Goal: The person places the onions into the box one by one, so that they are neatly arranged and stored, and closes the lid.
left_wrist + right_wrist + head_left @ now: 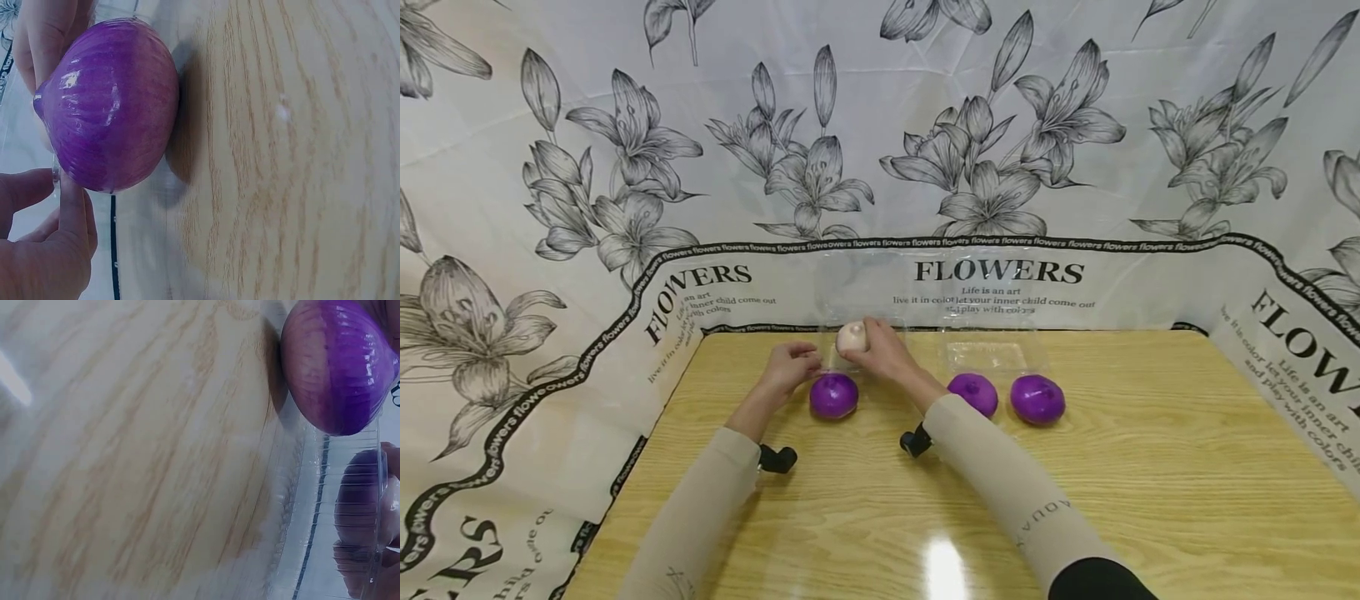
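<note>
My right hand (883, 350) grips an onion (852, 337) with its pale side up, at the left clear plastic box. In the right wrist view that onion (359, 497), part purple and part pale, shows through the box's ribbed clear wall (337, 462). My left hand (790, 367) pinches the box's rim between thumb and fingers (72, 209), best seen in the left wrist view. A glossy purple onion (833, 396) sits on the table just in front of this box. How deep the held onion sits in the box is hard to tell.
A second clear box (988, 357), lid raised, stands to the right at the back. Two purple onions, one (973, 393) partly behind my right forearm and another (1037, 399), lie before it. A flower-printed cloth (1000, 283) walls the wooden table (1150, 450).
</note>
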The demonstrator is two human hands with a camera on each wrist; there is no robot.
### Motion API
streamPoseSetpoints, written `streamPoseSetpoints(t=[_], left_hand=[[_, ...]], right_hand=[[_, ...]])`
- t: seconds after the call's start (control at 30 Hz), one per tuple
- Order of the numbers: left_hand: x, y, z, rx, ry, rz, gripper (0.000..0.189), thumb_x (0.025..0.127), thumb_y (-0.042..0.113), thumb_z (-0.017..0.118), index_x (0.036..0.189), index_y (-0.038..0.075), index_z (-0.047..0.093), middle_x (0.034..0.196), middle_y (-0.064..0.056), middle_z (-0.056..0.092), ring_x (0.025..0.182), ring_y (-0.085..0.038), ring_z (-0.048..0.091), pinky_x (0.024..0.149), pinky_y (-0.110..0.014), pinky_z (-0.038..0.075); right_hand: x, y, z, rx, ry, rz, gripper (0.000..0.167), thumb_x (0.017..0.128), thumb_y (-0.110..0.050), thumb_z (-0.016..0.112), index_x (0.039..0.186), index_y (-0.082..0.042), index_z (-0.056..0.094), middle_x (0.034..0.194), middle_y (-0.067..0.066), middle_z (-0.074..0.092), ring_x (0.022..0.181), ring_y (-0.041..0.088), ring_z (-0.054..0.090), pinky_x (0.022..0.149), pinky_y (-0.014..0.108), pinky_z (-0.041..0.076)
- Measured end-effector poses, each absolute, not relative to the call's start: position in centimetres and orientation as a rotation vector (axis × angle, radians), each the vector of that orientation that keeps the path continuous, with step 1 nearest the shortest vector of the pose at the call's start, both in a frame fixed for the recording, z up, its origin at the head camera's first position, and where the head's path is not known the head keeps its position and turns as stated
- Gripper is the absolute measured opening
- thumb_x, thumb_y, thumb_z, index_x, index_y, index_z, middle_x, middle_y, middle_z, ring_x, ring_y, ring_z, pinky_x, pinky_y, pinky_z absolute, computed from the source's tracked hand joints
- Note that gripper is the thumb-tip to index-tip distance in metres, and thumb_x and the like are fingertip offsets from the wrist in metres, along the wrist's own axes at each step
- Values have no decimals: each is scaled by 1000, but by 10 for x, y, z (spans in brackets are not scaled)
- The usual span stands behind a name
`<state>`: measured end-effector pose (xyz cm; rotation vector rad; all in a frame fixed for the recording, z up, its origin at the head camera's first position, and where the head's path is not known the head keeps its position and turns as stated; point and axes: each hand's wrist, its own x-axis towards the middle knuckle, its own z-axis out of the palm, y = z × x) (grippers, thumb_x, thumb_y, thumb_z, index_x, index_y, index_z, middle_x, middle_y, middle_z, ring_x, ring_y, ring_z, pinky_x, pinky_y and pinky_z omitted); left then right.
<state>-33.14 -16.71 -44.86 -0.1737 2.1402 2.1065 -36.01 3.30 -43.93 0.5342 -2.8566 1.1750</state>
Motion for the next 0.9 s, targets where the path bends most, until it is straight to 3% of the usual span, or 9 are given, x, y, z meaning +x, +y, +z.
streamPoseSetpoints(t=[0.17,0.37,0.7,0.9], left_hand=[[-332,-168,-449,-156,2132,2100,48,102,-6,52,146,-17,39,117,-20,50,106,-34,65,104,-39,56],[-333,-169,-451,-152,2140,2099,47,100,-8,53,145,-17,40,114,-19,51,107,-36,65,99,-35,59],[-333,-170,-450,-171,2154,2093,48,99,-8,54,145,-17,41,113,-19,52,104,-34,66,101,-39,58],[-332,-167,-448,-188,2137,2108,46,99,-9,54,143,-16,44,112,-18,52,105,-35,65,104,-41,56]], right_hand=[[-366,32,-442,536,-2884,1168,71,92,-37,78,145,-2,47,136,17,53,116,30,58,98,43,56],[-368,31,-442,564,-2902,1137,65,92,-39,77,140,-4,51,129,15,58,109,28,60,94,42,57],[-371,27,-443,598,-2972,1004,57,93,-42,75,131,-5,55,116,10,60,99,25,61,87,39,58],[-373,29,-442,643,-3032,944,68,95,-43,72,143,0,48,127,15,59,109,28,61,95,42,57]])
